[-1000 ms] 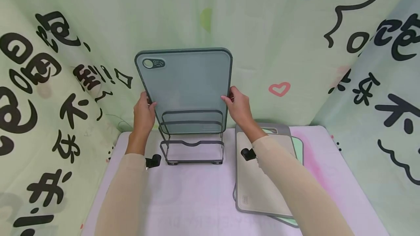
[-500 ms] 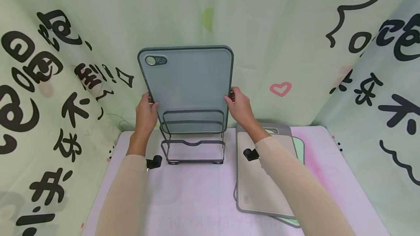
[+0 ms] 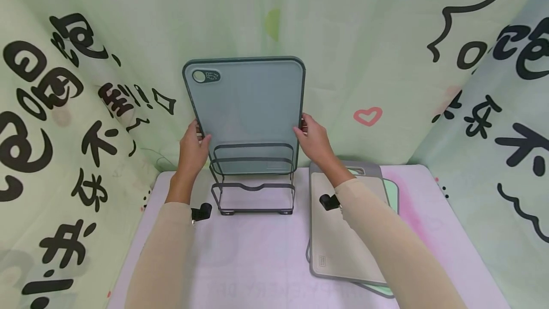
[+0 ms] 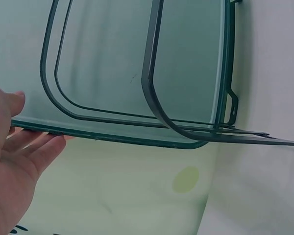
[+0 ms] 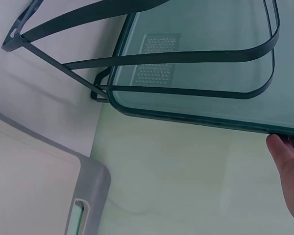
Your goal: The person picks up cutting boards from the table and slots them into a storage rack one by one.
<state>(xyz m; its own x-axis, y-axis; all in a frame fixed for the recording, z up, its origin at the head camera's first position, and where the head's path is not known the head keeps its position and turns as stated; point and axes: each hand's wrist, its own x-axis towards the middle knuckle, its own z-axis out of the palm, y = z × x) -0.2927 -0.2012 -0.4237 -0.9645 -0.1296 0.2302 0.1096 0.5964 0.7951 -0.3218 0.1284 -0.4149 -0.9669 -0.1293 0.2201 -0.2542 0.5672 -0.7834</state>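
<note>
A grey-blue cutting board [image 3: 249,104] with a dark rim stands upright at the back of a black wire rack [image 3: 253,186], behind its hoops. My left hand [image 3: 194,149] grips the board's left edge, thumb on the near face and fingers behind. On the opposite edge, my right hand [image 3: 314,138] pinches the board the same way. The board's round hole and a small dark patch are at its upper left. In the right wrist view, a textured grating patch [image 5: 157,58] shows low on the board, behind the rack's bars.
Right of the rack, a beige board with a grey border [image 3: 343,232] lies over a pale green board [image 3: 392,194] on the lilac tabletop [image 3: 249,261]. My right forearm crosses above them. A printed pale green curtain [image 3: 330,61] hangs close behind and at both sides.
The board's top edge has risen slightly in view and its upper left corner has shifted right, as if leaning further back. My left hand has moved slightly right with it. Both hands keep their grip.
</note>
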